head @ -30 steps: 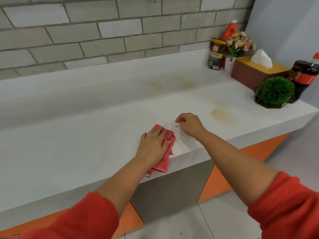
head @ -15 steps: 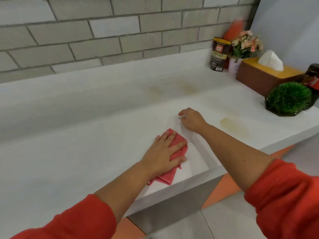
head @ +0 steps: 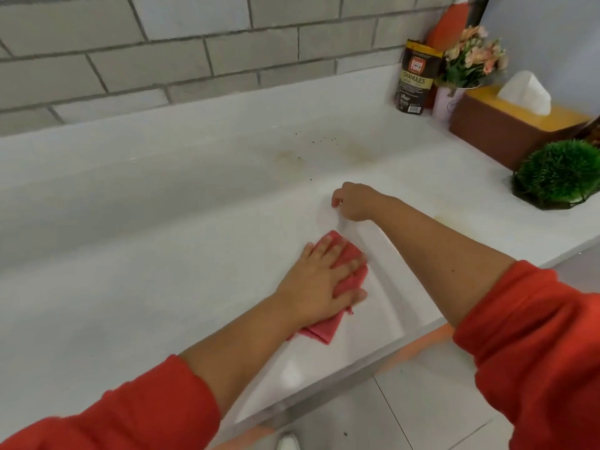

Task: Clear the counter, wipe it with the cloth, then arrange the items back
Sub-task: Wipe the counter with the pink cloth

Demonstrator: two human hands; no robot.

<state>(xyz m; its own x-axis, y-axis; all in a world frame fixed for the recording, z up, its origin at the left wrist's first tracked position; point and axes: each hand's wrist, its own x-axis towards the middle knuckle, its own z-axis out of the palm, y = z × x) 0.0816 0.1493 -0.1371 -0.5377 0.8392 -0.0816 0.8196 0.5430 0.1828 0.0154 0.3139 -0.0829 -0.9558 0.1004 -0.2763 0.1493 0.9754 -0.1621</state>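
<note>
Your left hand (head: 319, 280) lies flat on the pink cloth (head: 352, 256), with the fingers straight and spread, and presses it on the white counter (head: 162, 287) near the front edge. One corner of the cloth shows under your wrist. Your right hand (head: 355, 203) rests on the counter just behind the cloth, apart from it; its fingers are curled under and hold nothing.

The counter has a yellowish stain (head: 454, 222) to the right of your right forearm, fainter brown marks further back, and some dark specks (head: 321, 139) near them. At the far right end stand a granules pouch (head: 415, 81), a small vase of flowers (head: 470, 56), a brown tissue box (head: 506, 134) and a round green plant (head: 558, 172). Behind the counter is a grey brick wall (head: 162, 43), and below it a pale tiled floor (head: 422, 401).
</note>
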